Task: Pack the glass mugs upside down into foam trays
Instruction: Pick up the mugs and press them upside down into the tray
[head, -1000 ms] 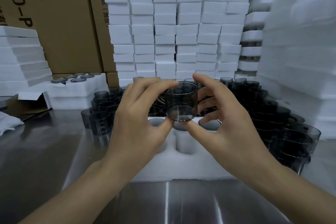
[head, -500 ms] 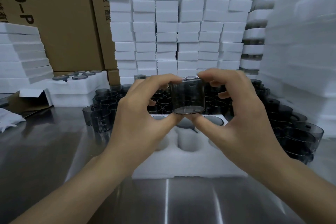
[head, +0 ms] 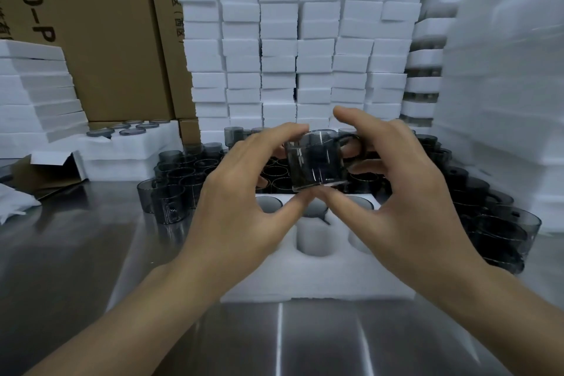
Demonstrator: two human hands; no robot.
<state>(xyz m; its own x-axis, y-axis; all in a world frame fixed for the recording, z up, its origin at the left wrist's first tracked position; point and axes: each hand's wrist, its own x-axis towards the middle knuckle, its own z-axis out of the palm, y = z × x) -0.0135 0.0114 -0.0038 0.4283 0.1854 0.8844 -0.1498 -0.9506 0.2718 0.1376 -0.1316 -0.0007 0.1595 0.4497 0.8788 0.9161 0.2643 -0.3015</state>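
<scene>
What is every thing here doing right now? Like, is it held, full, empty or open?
Mug, held in the air over the tray by both hands.
Left hand, grips the mug.
Right hand, grips the mug, forefinger lifted.
Tray, back holes hold mugs, middle front hole empty.
Loose mugs, standing on the table.
Box, flaps open.

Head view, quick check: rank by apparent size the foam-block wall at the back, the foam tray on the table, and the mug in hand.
Largest: foam-block wall, even though it is farthest.
Middle: foam tray, partly covered.
Smallest: held mug, despite being nearest the camera.
</scene>
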